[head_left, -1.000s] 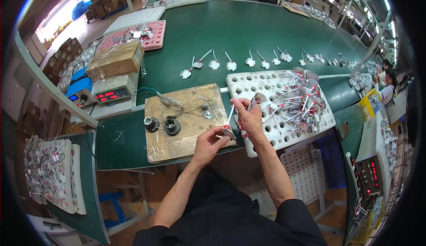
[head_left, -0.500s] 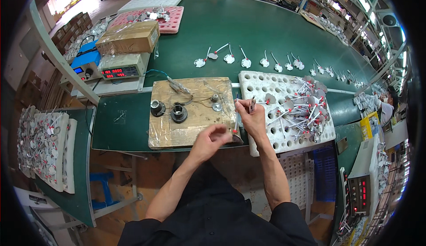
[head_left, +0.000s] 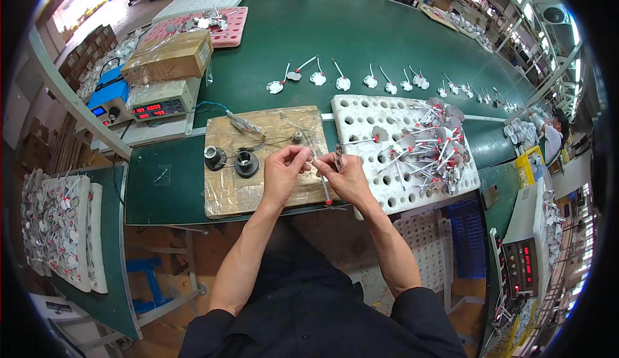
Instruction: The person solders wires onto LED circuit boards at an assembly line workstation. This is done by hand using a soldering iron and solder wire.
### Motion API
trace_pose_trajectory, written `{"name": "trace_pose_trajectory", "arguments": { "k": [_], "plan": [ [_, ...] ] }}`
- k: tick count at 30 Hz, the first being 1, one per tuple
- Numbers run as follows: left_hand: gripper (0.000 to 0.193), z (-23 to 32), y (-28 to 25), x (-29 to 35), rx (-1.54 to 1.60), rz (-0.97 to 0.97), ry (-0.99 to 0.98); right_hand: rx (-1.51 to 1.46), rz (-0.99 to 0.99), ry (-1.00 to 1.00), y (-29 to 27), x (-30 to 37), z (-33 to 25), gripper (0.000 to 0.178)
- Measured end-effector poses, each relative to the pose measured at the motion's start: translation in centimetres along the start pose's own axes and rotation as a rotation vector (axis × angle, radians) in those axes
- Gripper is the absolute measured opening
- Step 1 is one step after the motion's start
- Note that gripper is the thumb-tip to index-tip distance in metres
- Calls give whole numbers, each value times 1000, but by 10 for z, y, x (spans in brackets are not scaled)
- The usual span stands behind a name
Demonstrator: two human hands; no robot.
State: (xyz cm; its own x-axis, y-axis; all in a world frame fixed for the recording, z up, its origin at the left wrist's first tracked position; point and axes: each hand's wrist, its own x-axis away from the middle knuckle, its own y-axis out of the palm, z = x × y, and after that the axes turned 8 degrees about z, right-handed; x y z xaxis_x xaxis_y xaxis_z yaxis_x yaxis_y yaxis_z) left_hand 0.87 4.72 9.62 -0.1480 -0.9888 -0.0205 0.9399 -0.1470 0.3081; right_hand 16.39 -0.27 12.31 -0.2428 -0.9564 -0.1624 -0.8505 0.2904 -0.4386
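Observation:
My left hand [head_left: 284, 172] and my right hand [head_left: 347, 179] meet over the right side of a taped wooden board [head_left: 222, 193]. Thumbs and fingertips of both pinch the upper end of a white-sleeved wire lead [head_left: 324, 187]. The lead hangs down below the fingers to a red collar, with a thin plate seen nearly edge-on at its bottom. A small dark metallic piece [head_left: 339, 155] sticks up from my right hand's fingers; its kind is unclear. On the board stand two black round sockets [head_left: 245, 164] and a small metal post [head_left: 298, 138], partly behind my left hand.
Right of the board, a white perforated foam tray [head_left: 361, 109] carries a heap of grey discs with white leads [head_left: 438, 142]. Similar parts [head_left: 343, 84] lie in a row beyond. At left stand a meter [head_left: 158, 108] with red digits and a cardboard box [head_left: 167, 58].
My left hand has risen from the plate at the lead's bottom to its upper end, beside my right fingertips. The whole view has shifted, so the bench appears further left.

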Motion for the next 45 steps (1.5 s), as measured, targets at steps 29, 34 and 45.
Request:
{"name": "trace_pose_trajectory", "arguments": {
  "k": [29, 34, 45],
  "plan": [
    [27, -59, -39, 70, 123, 30, -23, 85, 487, -188, 21, -18, 39, 22],
    [26, -50, -27, 74, -75, 39, 91, 92, 511, -226, 17, -18, 50, 21],
    [35, -19, 1, 72, 188, -26, -80, 98, 457, -111, 1, -29, 50, 25]
  ]
}}
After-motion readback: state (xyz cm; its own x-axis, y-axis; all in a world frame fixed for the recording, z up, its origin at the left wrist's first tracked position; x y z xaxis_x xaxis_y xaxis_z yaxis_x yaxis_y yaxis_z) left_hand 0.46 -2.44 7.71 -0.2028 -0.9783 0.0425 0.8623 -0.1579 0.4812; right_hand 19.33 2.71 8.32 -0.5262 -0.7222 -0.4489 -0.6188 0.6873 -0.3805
